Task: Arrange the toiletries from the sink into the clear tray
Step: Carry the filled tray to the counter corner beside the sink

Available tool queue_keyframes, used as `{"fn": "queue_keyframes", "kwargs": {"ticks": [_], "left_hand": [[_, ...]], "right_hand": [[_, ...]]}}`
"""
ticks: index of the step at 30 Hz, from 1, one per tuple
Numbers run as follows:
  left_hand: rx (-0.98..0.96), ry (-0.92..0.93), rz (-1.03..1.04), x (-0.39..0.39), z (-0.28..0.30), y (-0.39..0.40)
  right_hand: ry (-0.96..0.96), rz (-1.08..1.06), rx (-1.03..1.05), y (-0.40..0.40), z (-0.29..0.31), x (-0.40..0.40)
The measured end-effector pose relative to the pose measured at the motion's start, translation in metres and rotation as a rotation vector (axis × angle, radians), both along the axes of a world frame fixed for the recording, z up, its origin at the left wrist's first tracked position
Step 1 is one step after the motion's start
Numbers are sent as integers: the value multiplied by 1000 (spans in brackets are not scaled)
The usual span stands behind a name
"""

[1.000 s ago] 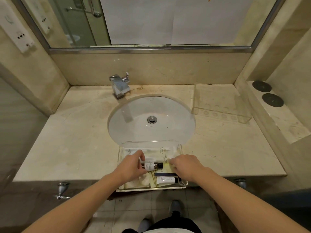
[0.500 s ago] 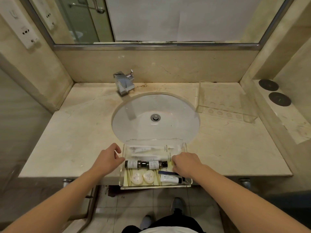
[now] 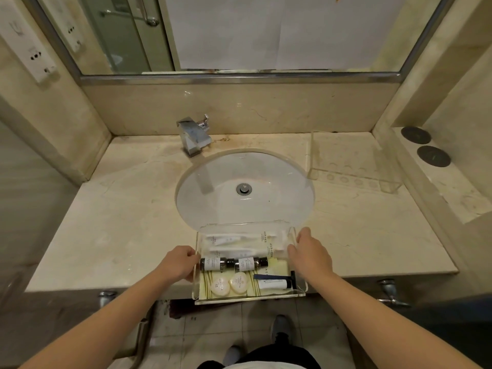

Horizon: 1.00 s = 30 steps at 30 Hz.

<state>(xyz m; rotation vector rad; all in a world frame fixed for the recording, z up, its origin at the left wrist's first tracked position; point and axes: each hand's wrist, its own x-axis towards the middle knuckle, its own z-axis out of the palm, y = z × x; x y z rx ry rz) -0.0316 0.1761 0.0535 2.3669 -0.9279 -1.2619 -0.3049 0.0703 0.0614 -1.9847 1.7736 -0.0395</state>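
A clear tray [image 3: 247,227] sits at the counter's front edge, overhanging it and the sink [image 3: 245,187]. Inside lie white packets [image 3: 234,239] at the back, two dark bottles [image 3: 234,263] in the middle, two round soaps [image 3: 229,284] at the front left, and a white tube [image 3: 274,284] with a dark razor [image 3: 277,276] at the front right. My left hand [image 3: 178,263] grips the tray's left wall. My right hand [image 3: 310,253] grips its right wall. The sink basin holds nothing.
A chrome faucet [image 3: 193,135] stands behind the sink. A second clear tray [image 3: 351,179] rests on the counter at the right. Two dark round discs [image 3: 424,146] lie on the raised right ledge. A mirror spans the back wall.
Both hands left the items inside the tray and moved outward to its side walls. The left hand went left first, then the right hand shifted right.
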Motion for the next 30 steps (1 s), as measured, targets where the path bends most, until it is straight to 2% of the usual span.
{"fn": "queue_keyframes", "kwargs": {"ticks": [2, 6, 12, 22, 30], "left_hand": [[-2, 35, 24, 1, -2, 0], [3, -31, -38, -3, 1, -2], [-19, -207, -173, -4, 5, -8], [-86, -225, -196, -6, 25, -54], [-149, -232, -308, -64, 38, -128]], "right_hand": [[-31, -104, 105, -1, -8, -3], [16, -104, 241, -3, -23, -4], [101, -109, 227, 6, -22, -1], [24, -164, 192, -15, -3, -13], [-11, -237, 226, -72, -1, -78]]}}
